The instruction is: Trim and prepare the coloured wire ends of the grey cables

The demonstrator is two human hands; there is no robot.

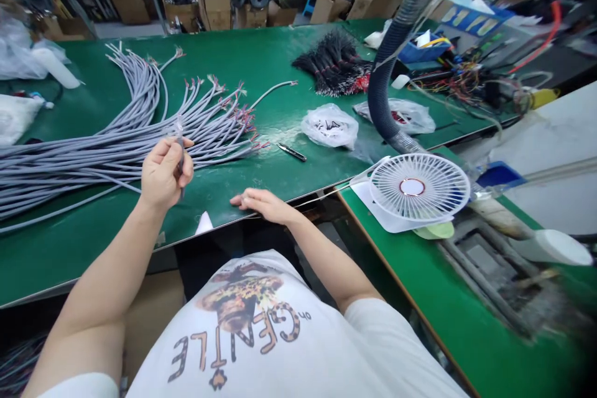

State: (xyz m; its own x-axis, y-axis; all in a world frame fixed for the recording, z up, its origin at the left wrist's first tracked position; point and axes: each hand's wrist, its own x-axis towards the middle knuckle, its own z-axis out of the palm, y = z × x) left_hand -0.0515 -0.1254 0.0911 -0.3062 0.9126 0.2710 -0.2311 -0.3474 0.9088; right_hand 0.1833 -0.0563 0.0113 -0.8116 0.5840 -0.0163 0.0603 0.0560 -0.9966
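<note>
My left hand (166,171) is closed round a grey cable (181,150), held upright with its stripped, pale end above the fist. Behind it lies a large bundle of grey cables (112,152), whose ends fan to the right and show thin reddish and white wires. At the table's front edge is my right hand (263,204), its fingers pressed together and pointing left. Whatever its fingertips hold, if anything, is too small to make out. A pair of small thread snips (291,152) lies beyond it on the green tabletop (261,177).
Bundled black wires (331,62) lie at the back, near plastic bags (329,126) of small parts. A flexible duct (389,68) hangs down at the right, behind a white fan (420,186). Blue bins (422,48) and tangled wires stand at the far right.
</note>
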